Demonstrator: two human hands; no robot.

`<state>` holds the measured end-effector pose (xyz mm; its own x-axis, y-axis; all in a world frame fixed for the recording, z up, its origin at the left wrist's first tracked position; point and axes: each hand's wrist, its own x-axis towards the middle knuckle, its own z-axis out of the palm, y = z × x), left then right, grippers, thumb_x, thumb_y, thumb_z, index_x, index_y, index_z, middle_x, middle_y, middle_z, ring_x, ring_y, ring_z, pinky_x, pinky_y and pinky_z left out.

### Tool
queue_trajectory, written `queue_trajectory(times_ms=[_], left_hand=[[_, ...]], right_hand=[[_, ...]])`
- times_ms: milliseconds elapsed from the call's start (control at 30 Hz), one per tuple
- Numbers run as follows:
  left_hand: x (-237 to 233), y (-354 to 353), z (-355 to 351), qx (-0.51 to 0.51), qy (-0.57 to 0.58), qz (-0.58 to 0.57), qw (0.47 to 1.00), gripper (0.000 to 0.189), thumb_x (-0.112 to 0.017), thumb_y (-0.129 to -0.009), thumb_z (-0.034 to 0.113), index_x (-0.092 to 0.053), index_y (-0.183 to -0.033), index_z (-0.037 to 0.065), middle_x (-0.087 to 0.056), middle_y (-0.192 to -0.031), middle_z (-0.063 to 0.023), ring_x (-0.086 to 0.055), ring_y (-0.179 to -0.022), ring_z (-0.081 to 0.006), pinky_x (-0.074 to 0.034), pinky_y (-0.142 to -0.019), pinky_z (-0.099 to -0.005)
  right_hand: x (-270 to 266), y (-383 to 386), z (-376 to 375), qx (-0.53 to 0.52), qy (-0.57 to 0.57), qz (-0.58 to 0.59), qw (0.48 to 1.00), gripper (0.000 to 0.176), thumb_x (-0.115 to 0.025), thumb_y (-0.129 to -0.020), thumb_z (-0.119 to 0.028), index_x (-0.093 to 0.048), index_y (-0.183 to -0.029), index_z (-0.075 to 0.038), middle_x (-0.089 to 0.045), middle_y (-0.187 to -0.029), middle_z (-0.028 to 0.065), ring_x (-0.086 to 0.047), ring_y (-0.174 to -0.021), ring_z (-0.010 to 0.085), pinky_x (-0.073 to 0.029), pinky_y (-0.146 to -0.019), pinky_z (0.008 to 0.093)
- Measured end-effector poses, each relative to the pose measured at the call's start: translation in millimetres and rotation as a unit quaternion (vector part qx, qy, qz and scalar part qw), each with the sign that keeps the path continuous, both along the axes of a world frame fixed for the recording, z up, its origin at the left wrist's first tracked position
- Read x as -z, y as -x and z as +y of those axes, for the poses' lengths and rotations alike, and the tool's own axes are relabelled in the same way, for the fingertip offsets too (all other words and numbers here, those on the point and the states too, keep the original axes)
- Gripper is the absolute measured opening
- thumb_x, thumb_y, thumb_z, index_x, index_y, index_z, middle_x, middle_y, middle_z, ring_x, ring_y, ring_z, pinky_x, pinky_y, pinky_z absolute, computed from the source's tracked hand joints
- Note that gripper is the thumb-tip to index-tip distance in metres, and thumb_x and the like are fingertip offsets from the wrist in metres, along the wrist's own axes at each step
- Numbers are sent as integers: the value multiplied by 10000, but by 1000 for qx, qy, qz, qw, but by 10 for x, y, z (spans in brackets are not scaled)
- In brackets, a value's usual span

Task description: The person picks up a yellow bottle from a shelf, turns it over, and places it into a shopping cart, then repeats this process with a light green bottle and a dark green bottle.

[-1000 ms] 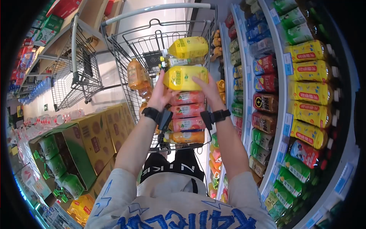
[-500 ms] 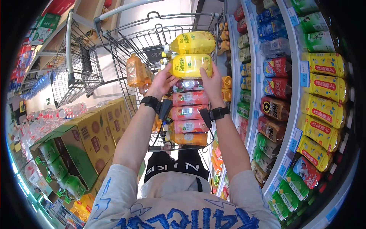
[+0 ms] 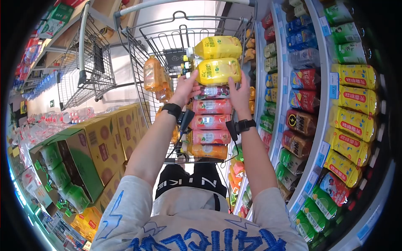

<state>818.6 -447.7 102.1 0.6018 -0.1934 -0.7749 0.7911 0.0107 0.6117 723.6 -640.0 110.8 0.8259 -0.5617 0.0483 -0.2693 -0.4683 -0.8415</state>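
Note:
A yellow bottle [image 3: 218, 71] lies on its side in the shopping cart [image 3: 184, 28], between my two hands. My left hand [image 3: 187, 87] touches its cap end, and my right hand [image 3: 240, 93] is at its base end, thumb on the label. A second yellow bottle [image 3: 218, 47] lies just beyond it. Below them, toward my body, is a row with a dark purple-labelled bottle [image 3: 214, 91], several pink bottles [image 3: 209, 122] and an orange bottle [image 3: 207, 151]. More orange bottles [image 3: 153, 74] stand at the cart's left side.
Drink shelves [image 3: 324, 104] with many bottles run along the right. On the left are stacked cartons [image 3: 104, 140], an open box of green-capped bottles [image 3: 63, 171] and a second cart [image 3: 86, 67]. My wrists carry black straps.
The view has shifted slightly, so the cart appears a little farther right. My right hand's fingers have moved down the bottle's near edge. Both hands still touch the yellow bottle.

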Motion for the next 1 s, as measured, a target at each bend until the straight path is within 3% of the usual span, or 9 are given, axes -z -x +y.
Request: queue_trajectory(times_ms=[200,233,467,567,633,667,733,867,1000], left_hand=[[-59,251,203,1,40,-11,999,652,-639,-924,438,-310,-1327,44,-534,-1032,-107,-581,-821,-164,-555,-727,-326],[-88,353,274,-3,36,-28,999,568,-628,-936,406,-362,-1289,49,-550,-1002,-87,-583,-808,-153,-545,-706,-311],[-227,1217,1188,29,-3,-52,998,262,-611,-957,286,-570,-1097,68,-607,-862,-33,-582,-719,-118,-500,-613,-275],[381,1722,1846,45,-168,-272,947,303,-659,-902,252,-501,-1016,20,-532,-856,-59,-525,-755,-145,-442,-660,-310],[374,2050,2136,22,-361,-262,895,427,-684,-876,267,-437,-1082,-15,-517,-929,-122,-524,-845,-208,-441,-759,-344],[261,2191,2234,6,-342,-201,918,521,-687,-865,281,-378,-1149,-27,-505,-995,-184,-531,-897,-261,-444,-815,-370],[435,2473,2435,33,-472,-176,863,587,-710,-839,360,-390,-1167,-7,-518,-1064,-164,-513,-953,-265,-440,-824,-372],[600,2847,2772,88,-204,121,967,555,-532,-945,500,-380,-1302,104,-534,-1192,-174,-521,-1076,-297,-497,-727,-516],[724,3020,2843,86,-201,83,972,389,-519,-982,394,-436,-1281,159,-571,-1145,-131,-562,-1031,-288,-540,-685,-496]], right_hand=[[-356,502,353,-1,-107,66,992,764,-712,-851,-334,-380,-1425,44,-558,-1250,225,-564,-1081,317,-458,-931,400],[23,683,321,-22,15,69,997,765,-704,-865,-336,-367,-1428,55,-556,-1272,231,-563,-1120,316,-452,-956,396],[12,1883,571,76,-107,134,982,693,-646,-909,-363,-402,-1398,63,-498,-1365,275,-497,-1259,388,-389,-1058,415],[547,2625,608,116,-145,203,961,652,-516,-972,-458,-461,-1365,59,-528,-1335,277,-528,-1227,368,-402,-1038,401],[629,3053,670,96,-236,314,915,699,-397,-997,-530,-481,-1343,71,-539,-1317,286,-539,-1222,335,-414,-1013,389],[651,3227,767,135,-291,365,874,759,-356,-985,-589,-433,-1389,49,-506,-1348,301,-540,-1217,367,-419,-990,445],[650,3544,996,265,-494,369,741,876,-372,-935,-693,-332,-1457,8,-437,-1403,285,-514,-1227,416,-405,-1024,468],[810,3841,1365,271,-656,186,679,891,-424,-920,-688,-256,-1470,-7,-382,-1434,295,-474,-1271,425,-415,-1054,511],[842,3607,1570,319,-660,129,668,881,-422,-928,-676,-216,-1475,-17,-370,-1440,301,-467,-1281,426,-401,-1059,520]])
